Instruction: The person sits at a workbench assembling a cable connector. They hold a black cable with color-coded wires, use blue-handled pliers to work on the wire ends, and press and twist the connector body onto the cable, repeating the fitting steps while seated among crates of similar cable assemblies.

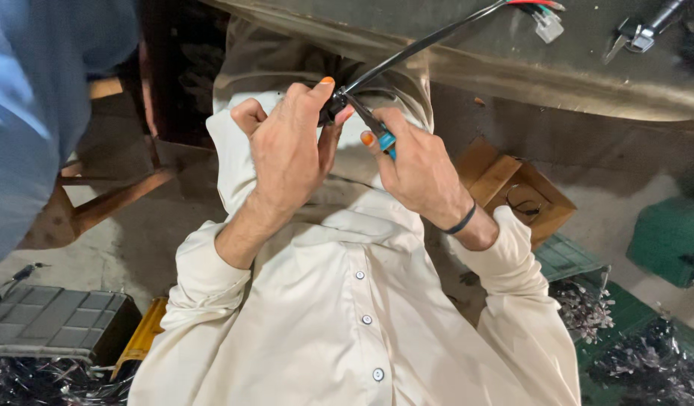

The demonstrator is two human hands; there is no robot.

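Here, step in hand: working the end of a thick black sheathed cable with a slim blue-handled hand tool
Left hand: fingers closed around cable end, above lap
Right hand: fingers closed on tool
Cable: runs up to grey metal table
Next move, judged: steady grip, tool tip kept off thumb
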